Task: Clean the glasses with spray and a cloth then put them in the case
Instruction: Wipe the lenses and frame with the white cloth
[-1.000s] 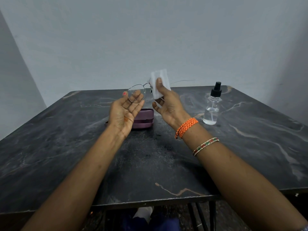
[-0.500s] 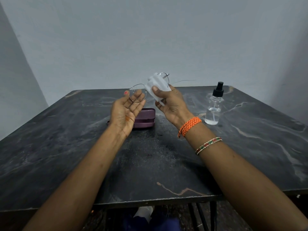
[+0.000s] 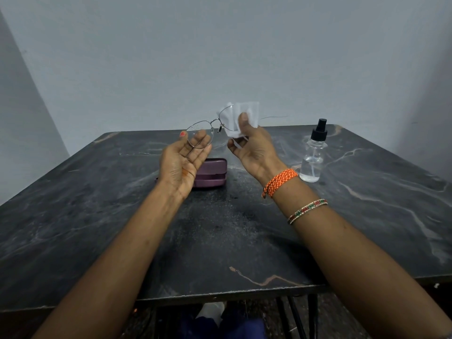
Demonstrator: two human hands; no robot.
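**Above the table: glasses held up, cloth on one lens**

Over the dark marble table (image 3: 97, 216), the left hand (image 3: 182, 162) is raised palm-up, fingers loosely curled, gripping the left lens rim of the glasses (image 3: 199, 137) between thumb and fingertips. Droplets show on that lens. Thin metal frame runs tilted, up toward the right, bridge in the gap between the hands. Below and behind the left hand, the purple case (image 3: 211, 176) lies closed on the table, partly hidden by the palm and wrist. Right of that, the right hand (image 3: 254, 150) pinches a white cloth (image 3: 241, 118) around the other lens, thumb on the near face, fingers behind; a cloth edge hangs below the fingers. One thin temple arm sticks out to the right past the cloth. Right wrist wears an orange braided band (image 3: 280, 182) and, lower on the forearm, a beaded bangle (image 3: 307, 210). Farther right, the spray bottle (image 3: 313, 155) stands upright on the table, clear body, black pump top, well apart from both hands.
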